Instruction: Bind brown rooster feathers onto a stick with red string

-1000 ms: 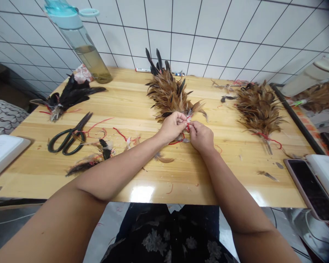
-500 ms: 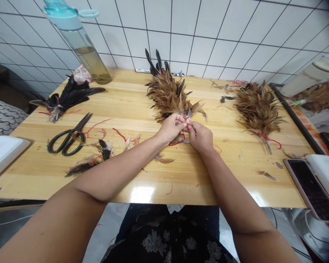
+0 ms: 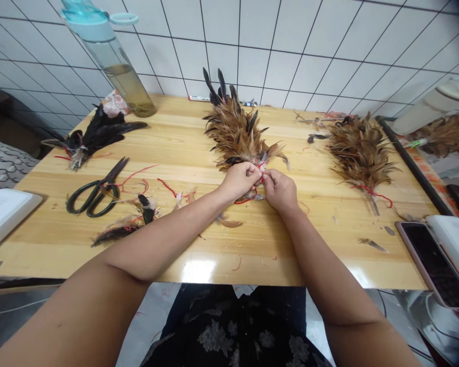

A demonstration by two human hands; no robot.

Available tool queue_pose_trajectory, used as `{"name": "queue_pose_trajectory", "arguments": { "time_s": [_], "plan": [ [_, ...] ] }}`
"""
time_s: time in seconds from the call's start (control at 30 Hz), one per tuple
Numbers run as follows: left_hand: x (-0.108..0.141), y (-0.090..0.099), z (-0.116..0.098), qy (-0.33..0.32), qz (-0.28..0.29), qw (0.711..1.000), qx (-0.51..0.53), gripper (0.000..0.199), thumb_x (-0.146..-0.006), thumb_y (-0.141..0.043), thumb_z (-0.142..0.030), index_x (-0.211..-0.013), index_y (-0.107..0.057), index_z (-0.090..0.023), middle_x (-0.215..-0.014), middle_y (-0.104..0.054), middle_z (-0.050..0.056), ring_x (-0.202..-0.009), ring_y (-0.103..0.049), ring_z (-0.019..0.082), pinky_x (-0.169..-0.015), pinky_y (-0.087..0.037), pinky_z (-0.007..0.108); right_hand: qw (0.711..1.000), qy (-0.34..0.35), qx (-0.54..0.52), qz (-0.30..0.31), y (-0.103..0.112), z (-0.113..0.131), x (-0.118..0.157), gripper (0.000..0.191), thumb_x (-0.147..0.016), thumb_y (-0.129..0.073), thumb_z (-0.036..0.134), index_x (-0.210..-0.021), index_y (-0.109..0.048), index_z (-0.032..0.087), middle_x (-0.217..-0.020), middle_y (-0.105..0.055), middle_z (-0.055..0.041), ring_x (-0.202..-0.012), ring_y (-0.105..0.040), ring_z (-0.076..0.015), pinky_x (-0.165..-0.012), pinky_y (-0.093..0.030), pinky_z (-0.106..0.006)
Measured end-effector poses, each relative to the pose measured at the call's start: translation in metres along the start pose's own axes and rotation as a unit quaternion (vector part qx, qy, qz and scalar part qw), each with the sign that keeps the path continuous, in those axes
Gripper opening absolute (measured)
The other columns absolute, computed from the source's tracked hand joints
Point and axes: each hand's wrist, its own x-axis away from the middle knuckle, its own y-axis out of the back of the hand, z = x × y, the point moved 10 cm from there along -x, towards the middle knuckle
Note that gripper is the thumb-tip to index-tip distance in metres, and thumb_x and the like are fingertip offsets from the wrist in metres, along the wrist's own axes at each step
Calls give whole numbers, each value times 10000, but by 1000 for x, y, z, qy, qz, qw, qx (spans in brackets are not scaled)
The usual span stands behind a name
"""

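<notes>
A brown feather bundle with a few dark feathers at its far end lies on the wooden table, its bound end toward me. Red string is wound about that end. My left hand is closed, thumb and fingers pinching the string at the bundle's base. From the other side my right hand pinches the same string, its fingertips almost touching the left ones. The exact grip of the fingertips is partly hidden. A loop of red string and some pale quill ends show just below the hands.
Black scissors lie to the left among string scraps and loose feathers. Behind them are a black feather bunch and a tall bottle. A second brown bundle and a phone lie to the right.
Both hands stay almost in place at the bundle's base, with only slight finger movement at the red string. Nothing else has visibly moved.
</notes>
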Motion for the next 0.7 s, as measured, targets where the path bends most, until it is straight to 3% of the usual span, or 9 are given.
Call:
{"name": "queue_pose_trajectory", "arguments": {
  "time_s": [0.2,0.47,0.7],
  "plan": [
    [-1,1,-7,-54,-1,994,-92,55,-741,-574,-159,-688,-561,-151,-582,-564,-23,-476,-501,67,-477,-382,181,1000,4,-6,-9,-1,-2,0,284,-904,-413,285,-957,-677,196,-915,-724,-81,-825,-649,-210,-717,-455,-298],
    [-3,-6,-4,-53,43,997,-39,75,-768,-545,-160,-693,-537,-161,-564,-534,-28,-470,-460,62,-466,-348,179,999,10,-36,-10,-1,-3,-1,280,-893,-425,265,-975,-683,196,-935,-725,-78,-844,-652,-209,-746,-473,-303],
    [-2,-2,-5,-54,24,996,-68,34,-768,-545,-163,-737,-533,-170,-571,-543,-37,-474,-475,63,-482,-363,175,990,11,-140,-8,-2,-7,-3,254,-874,-450,281,-903,-686,192,-841,-719,-51,-767,-645,-183,-725,-483,-290]
  ]
}}
